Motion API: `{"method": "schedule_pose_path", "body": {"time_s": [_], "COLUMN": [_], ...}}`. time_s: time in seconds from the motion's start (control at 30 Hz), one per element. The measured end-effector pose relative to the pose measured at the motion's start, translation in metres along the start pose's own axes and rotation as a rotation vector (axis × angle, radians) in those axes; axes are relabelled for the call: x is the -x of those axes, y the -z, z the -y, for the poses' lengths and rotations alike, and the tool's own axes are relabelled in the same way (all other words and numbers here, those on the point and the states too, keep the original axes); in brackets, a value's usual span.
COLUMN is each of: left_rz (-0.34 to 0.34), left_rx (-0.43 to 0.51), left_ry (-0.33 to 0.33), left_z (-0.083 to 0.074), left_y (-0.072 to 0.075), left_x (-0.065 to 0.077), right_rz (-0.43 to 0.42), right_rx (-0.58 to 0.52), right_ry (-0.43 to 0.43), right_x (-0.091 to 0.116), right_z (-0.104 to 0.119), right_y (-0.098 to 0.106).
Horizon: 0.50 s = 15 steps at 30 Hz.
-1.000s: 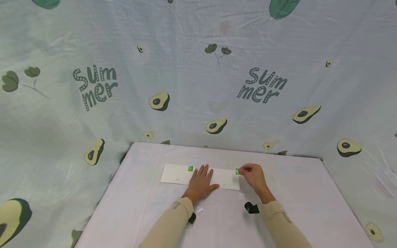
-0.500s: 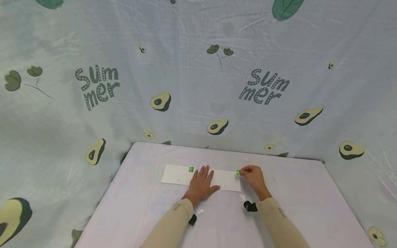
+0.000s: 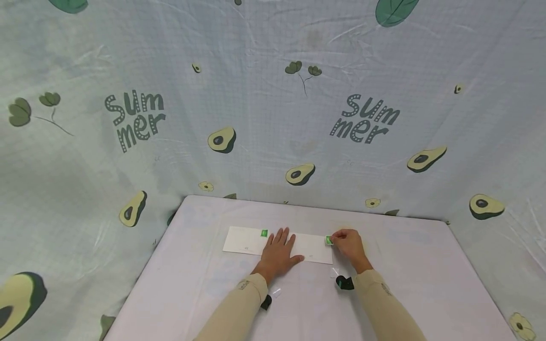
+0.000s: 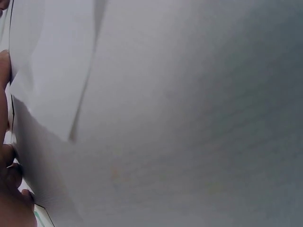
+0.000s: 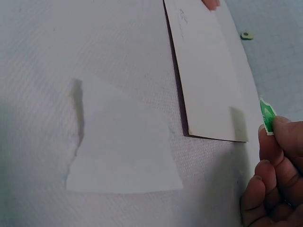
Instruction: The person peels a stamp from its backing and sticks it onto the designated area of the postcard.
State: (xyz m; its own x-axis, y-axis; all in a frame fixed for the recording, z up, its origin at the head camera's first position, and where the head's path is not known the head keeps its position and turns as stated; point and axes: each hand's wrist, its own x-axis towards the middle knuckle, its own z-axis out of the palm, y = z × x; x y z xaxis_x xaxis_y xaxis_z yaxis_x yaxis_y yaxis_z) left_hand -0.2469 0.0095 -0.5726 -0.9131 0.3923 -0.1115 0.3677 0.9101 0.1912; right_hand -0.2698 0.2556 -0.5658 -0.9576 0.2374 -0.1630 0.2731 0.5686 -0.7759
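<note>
My left hand lies flat with spread fingers over the middle of a white card strip, hiding that part. The left card bears a green stamp at its upper right corner. To the right of the hand shows the right card, with small print near its lower edge. Thumb and forefinger of my right hand pinch a second green stamp by its edge, at the right card's upper right corner. In the right wrist view this stamp stands tilted, and a shadow falls on the card's corner.
A torn white paper scrap lies on the table in front of the right card. Another scrap is beside the left wrist. Black devices sit at both wrists. A printed curtain hangs behind the white table.
The right hand, still pinching the stamp, has shifted very slightly at the card's corner. The left hand stays in place on the cards; the head view has moved a little.
</note>
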Motion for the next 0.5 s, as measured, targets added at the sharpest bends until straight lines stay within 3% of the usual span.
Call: {"method": "schedule_pose_path", "body": {"time_s": [0.5], "left_rz": [0.007], "left_rx": [0.009], "left_ry": [-0.001], "left_z": [0.0018], "left_y": [-0.0021], "left_x": [-0.0016], "right_rz": [0.002], "right_rx": [0.048], "right_ry": [-0.004], "right_x": [-0.0052], "right_z": [0.0023], "right_y": [-0.0068]}}
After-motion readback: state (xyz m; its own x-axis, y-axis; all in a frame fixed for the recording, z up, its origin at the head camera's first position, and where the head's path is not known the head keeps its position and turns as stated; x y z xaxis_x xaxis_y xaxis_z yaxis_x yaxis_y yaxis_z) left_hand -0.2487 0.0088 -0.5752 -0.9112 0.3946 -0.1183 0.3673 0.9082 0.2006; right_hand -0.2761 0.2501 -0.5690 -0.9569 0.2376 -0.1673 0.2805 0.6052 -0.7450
